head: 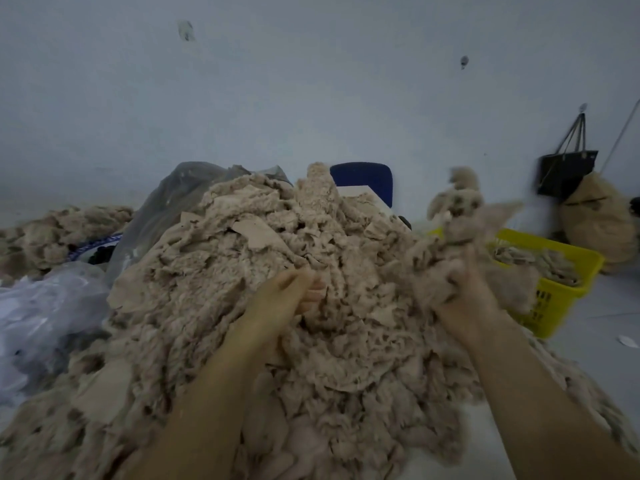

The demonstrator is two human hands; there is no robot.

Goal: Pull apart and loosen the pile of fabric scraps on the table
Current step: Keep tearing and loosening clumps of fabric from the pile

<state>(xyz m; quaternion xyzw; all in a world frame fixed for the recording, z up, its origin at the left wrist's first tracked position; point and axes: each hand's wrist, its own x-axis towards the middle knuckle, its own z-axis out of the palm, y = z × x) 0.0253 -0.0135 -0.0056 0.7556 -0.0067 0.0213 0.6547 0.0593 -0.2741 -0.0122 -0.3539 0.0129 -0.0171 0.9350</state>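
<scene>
A big heap of beige fleecy fabric scraps [263, 278] covers the table in front of me. My left hand [280, 299] is dug into the middle of the heap, its fingers curled into the scraps. My right hand [464, 296] grips a clump of scraps [464, 216] and holds it up at the heap's right side; the clump is blurred and hides most of the fingers.
A yellow plastic basket [568, 268] with more scraps stands at the right. Clear plastic bags [45, 313] lie at the left, with another scrap pile [52, 233] behind them. A blue chair back [363, 178] and a black bag [564, 174] stand against the wall.
</scene>
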